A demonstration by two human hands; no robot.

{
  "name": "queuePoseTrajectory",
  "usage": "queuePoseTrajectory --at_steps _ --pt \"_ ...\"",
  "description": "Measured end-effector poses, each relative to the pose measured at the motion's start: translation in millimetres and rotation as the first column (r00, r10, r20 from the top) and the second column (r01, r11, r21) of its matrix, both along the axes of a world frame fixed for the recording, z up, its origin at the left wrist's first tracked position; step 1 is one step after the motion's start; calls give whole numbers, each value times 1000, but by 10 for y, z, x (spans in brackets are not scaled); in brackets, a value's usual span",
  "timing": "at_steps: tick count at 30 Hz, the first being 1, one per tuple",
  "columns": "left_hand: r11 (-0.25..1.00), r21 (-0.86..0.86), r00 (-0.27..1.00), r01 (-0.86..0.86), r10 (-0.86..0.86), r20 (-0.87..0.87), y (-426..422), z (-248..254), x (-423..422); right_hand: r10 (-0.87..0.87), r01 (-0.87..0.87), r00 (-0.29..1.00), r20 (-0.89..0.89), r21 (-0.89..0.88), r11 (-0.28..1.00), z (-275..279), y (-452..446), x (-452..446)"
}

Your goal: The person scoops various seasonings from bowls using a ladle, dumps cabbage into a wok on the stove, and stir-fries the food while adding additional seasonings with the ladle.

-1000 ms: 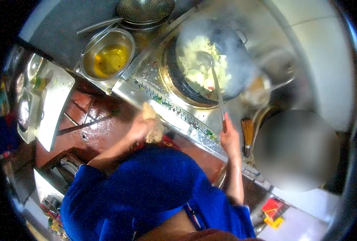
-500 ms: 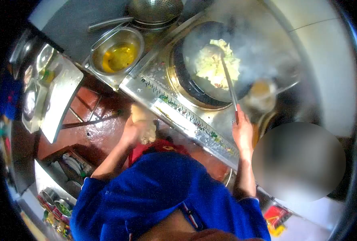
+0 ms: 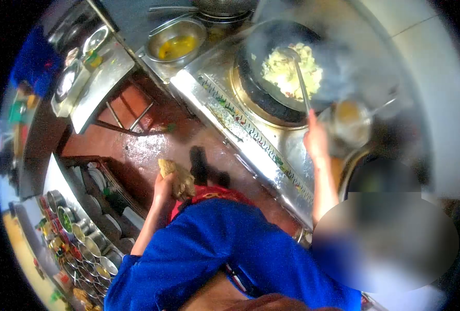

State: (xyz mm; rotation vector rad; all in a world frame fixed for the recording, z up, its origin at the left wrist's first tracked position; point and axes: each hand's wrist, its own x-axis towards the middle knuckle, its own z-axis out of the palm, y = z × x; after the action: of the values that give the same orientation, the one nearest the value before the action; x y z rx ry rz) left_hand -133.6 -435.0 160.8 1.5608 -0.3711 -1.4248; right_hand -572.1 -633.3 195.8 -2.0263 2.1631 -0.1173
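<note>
So the cam sat up on the head, super wide, looking down and forward, blue shirt (image 3: pixel 204 233) right up close, wok (image 3: pixel 255 72) further out.

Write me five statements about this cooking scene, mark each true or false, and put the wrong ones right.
1. The person's right grip holds a long-handled metal ladle. True.
2. The person's left grip is empty. False: it holds a crumpled tan cloth.
3. Chopped pale-yellow food lies in the round dark wok. True.
4. The round silver metal bowl contains red liquid. False: the liquid in it is yellow.
5. The silver bowl stands apart from the wok. True.
</note>
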Motion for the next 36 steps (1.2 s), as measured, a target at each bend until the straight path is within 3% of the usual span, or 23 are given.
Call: queuePoseTrajectory --at_steps 3,4,5,7,8,9,10,13,14,16,18,19,20,22,24,25,26,27,28,33,35,36 --pt "995 56 996 -77 80 -39 276 311 -58 93 -74 990 109 -163 984 143 -35 -183" --pt "995 26 995 -95 96 -36 358 322 -25 42 -30 997 72 -149 988 202 9 -127" --pt "992 -4 991 -126 126 -34 478 317 13 122 -62 972 201 -280 958 16 93 -202" --pt "988 -58 990 -143 144 3 735 289 150 360 -169 903 235 -576 800 -153 218 103" --pt "988 -62 988 -142 145 50 911 349 225 360 -96 826 434 -522 848 -33 397 468" --pt "967 4 967 -255 255 24 975 467 168 335 -21 715 614 -460 888 92 574 828" --pt "966 11 966 -258 258 -10 1126 224 225 10 48 478 878 -37 998 259 814 1138" --pt "880 -75 785 -469 377 -491 1309 341 240 -37 -184 246 969 84 979 613 1597 2183" --pt "825 -252 768 -506 298 -567 1351 209 216 -64 -290 156 986 107 951 637 1796 2359" --pt "760 -335 716 -557 235 -657 1508 383 318 -225 -519 147 963 269 811 855 2208 2724" --pt "689 -415 681 -594 157 -715 1710 516 471 -283 -715 182 942 324 619 951 2619 3083" --pt "632 -394 649 -667 234 -724 1774 563 600 -244 -805 243 939 336 489 904 2724 3322" --pt "569 -508 706 -647 197 -680 1901 641 712 -192 -863 292 937 345 369 897 2876 3495" --pt "338 -579 670 -742 371 -642 2366 813 986 -30 -951 271 962 272 148 886 3354 3954" --pt "262 -562 573 -785 654 -495 2971 833 1266 148 -947 319 936 320 15 742 3649 4323" --pt "210 -561 500 -801 750 -434 3313 861 1376 427 -989 47 903 102 -107 646 3755 4546" --pt "166 -562 421 -810 832 -362 3687 903 1446 618 -956 -250 746 -86 -282 534 3868 4745" --pt "151 -541 380 -827 860 -341 4076 929 1513 528 -945 -201 825 -21 -327 525 4031 4930" --pt "138 -521 343 -843 883 -321 4485 939 1545 490 -937 -12 871 162 -311 508 4186 5087" --pt "116 -406 180 -906 976 -122 6052 1057 1069 621 -910 -208 756 84 -407 -253 4622 5963" --pt "72 -312 105 -947 990 -92 6390 996 666 648 -911 -57 759 226 -346 -183 4917 6408" --pt "65 -264 92 -962 991 -92 6552 881 453 624 -923 -211 752 56 -380 -364 5016 6690"
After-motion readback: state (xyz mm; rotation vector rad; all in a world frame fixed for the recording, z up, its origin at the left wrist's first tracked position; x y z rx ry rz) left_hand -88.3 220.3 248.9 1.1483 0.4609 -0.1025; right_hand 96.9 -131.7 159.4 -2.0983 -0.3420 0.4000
